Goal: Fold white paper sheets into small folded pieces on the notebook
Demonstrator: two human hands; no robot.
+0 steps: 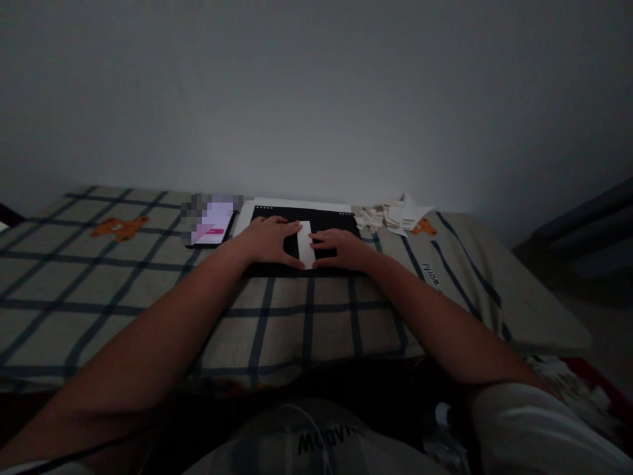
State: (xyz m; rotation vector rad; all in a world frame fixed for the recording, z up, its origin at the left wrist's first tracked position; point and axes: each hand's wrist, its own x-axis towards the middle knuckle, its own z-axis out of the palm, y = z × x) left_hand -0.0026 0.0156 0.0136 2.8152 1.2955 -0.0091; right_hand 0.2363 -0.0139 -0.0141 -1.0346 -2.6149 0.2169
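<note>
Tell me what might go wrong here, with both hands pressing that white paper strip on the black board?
1. The room is dim, so the edges of the white paper strip may be hard to line up, and the left hand and right hand could crease it crooked.
2. The black board lies on a soft checked blanket, so it may give under pressure.
3. The loose pile of folded papers sits close to the right arm and could get scattered.

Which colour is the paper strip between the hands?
White, on a black board; the head view shows the paper strip.
</note>
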